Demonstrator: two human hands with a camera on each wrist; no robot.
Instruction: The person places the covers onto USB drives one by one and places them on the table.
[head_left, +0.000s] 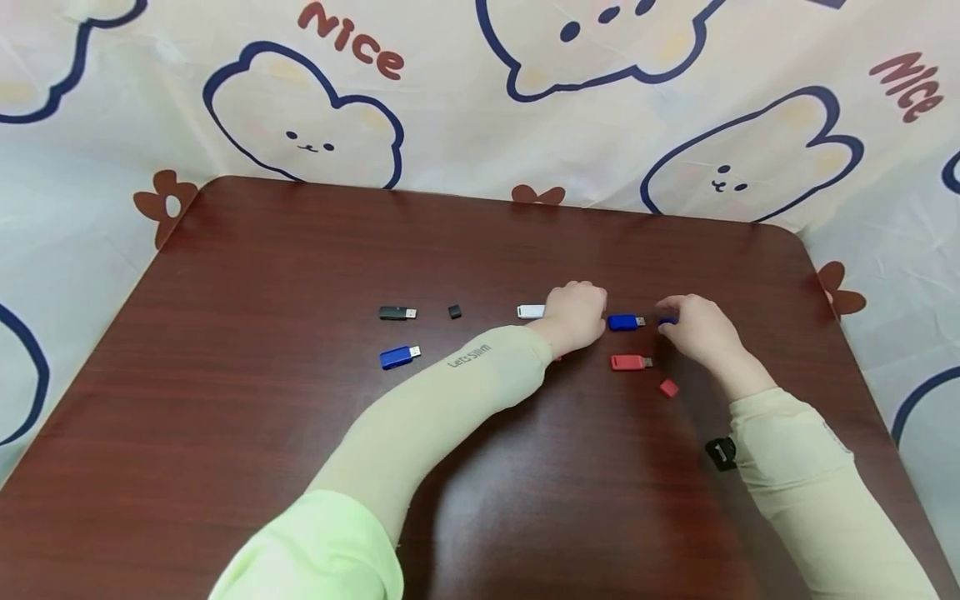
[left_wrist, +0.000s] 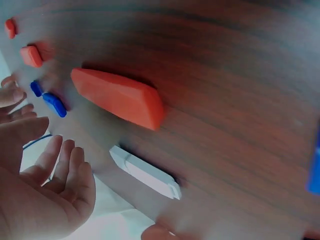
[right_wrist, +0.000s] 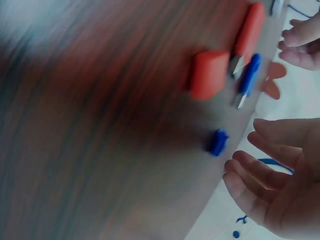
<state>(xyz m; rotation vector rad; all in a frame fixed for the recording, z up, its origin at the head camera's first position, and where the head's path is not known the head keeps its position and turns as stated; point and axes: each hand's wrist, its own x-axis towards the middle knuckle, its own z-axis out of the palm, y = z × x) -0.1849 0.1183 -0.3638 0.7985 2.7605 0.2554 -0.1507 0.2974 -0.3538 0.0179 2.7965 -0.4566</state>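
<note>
In the head view a blue USB stick (head_left: 622,322) with a bare metal plug lies just right of my left hand (head_left: 576,315). That hand hovers near it, its fingers loosely bent and empty in the left wrist view. A white USB stick (left_wrist: 145,172) and a red USB stick (left_wrist: 117,97) lie by the left wrist; the forearm mostly hides this red one from the head. My right hand (right_wrist: 275,185) is beside a small blue cap (right_wrist: 218,142), thumb and fingers apart around empty space. Nearer me lie another red USB stick (head_left: 628,362), plug bare, and its red cap (head_left: 669,388).
To the left lie a black USB stick (head_left: 394,313), a small black cap (head_left: 454,312) and another blue USB stick (head_left: 397,357). The dark wooden table (head_left: 225,417) meets a printed curtain (head_left: 450,117) at its back edge.
</note>
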